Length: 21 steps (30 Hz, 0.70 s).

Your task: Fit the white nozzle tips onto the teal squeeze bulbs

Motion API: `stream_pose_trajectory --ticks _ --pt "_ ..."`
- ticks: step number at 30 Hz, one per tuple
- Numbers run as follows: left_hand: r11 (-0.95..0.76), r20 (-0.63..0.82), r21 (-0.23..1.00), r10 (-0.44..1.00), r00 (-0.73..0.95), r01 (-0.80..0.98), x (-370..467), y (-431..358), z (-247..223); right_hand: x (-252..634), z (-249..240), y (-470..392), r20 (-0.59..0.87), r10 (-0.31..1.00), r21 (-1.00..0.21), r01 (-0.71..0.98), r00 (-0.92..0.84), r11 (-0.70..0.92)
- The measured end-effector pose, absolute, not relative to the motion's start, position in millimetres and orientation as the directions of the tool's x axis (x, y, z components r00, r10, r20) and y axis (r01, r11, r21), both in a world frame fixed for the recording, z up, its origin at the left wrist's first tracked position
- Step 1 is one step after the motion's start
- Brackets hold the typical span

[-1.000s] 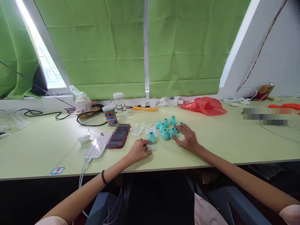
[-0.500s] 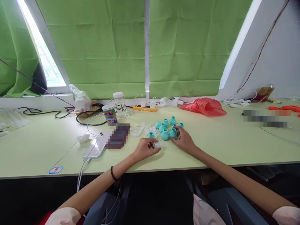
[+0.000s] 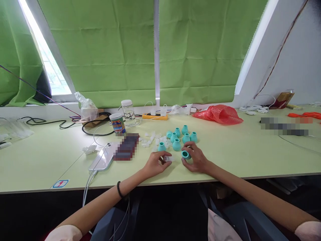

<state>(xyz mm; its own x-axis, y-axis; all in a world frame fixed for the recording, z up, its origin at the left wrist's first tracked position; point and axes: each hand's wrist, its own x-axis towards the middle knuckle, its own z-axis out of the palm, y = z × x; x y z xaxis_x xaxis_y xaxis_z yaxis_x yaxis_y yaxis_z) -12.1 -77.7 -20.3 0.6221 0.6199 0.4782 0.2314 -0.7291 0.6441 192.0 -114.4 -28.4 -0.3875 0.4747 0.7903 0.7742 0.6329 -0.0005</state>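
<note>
My left hand (image 3: 156, 164) grips a small translucent plastic piece (image 3: 169, 158) between thumb and fingers, just above the table. My right hand (image 3: 197, 159) has its thumb and fingers around a teal bulb-shaped piece (image 3: 186, 154), whose round opening tilts toward my left hand. Several more teal pieces (image 3: 176, 144) stand in a loose group behind my hands. One teal piece (image 3: 162, 147) sits apart, behind my left hand. Small white translucent pieces (image 3: 151, 138) lie scattered to the left of the group.
A phone (image 3: 103, 159) with cables and a blurred dark red object (image 3: 126, 147) lie left. Behind are a patterned can (image 3: 117, 124), a lidded jar (image 3: 128, 113), a power strip (image 3: 154, 117) and a red bag (image 3: 218, 114). The table's front edge (image 3: 160, 183) runs beneath my forearms.
My right hand has drawn one teal piece out of the group toward me and tilted it. My left hand, still holding the translucent piece, has shifted slightly toward me.
</note>
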Motion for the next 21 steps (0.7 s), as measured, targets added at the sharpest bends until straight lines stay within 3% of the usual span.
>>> stream_pose_trajectory --ticks 3,6,14,21 --pt "-0.605 0.396 0.782 0.668 0.630 0.150 -13.4 -80.3 -17.3 187.4 -30.4 -114.6 0.661 0.495 0.103 0.721 -0.565 0.685" --pt "-0.478 0.307 0.872 0.700 0.644 0.104 -14.0 -79.7 -15.1 185.4 -31.3 -112.2 0.644 0.510 0.113 0.731 -0.570 0.673" --pt "-0.364 0.202 0.923 0.731 0.651 0.123 -13.1 -75.1 -17.3 175.0 -34.9 -111.5 0.586 0.659 -0.054 0.789 -0.471 0.612" --pt "-0.263 0.185 0.964 0.757 0.627 0.033 -13.0 -71.3 -21.8 162.1 -35.1 -111.1 0.557 0.764 -0.230 0.824 -0.325 0.518"
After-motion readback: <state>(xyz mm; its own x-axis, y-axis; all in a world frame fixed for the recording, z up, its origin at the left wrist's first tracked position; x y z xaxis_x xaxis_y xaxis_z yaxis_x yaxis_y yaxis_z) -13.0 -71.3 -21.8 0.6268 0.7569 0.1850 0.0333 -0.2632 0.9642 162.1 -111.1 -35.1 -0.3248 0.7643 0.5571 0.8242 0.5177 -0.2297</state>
